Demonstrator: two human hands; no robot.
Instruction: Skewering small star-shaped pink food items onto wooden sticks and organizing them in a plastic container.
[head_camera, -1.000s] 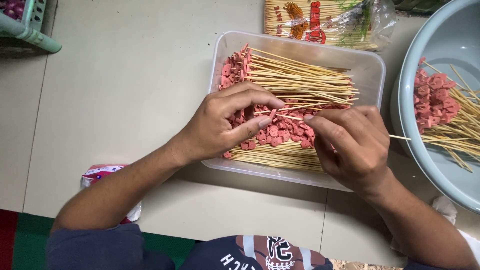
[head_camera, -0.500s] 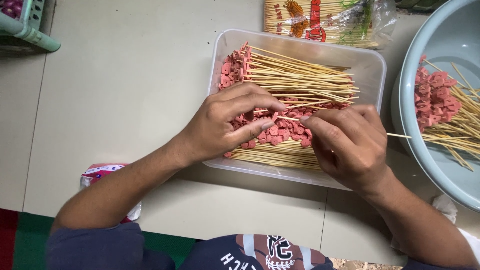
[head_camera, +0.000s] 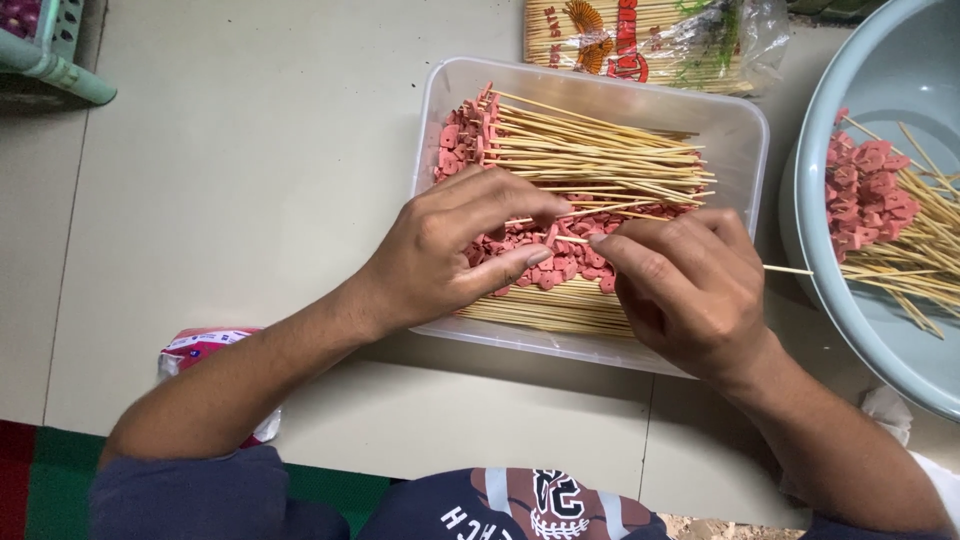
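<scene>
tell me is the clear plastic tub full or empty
Partly full: the clear plastic tub holds bamboo skewers and loose pink pieces.

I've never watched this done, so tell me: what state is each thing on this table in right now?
Left hand: pinching pink pieces over the tub.
Right hand: gripping a skewer.
Clear tub: open, holding skewers and loose pieces.
Basin: holds loaded skewers.
Skewer packet: lying flat.

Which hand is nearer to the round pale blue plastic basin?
Right. The right hand is just beside the round pale blue plastic basin, near its rim; the left hand is farther, over the clear plastic tray.
</scene>
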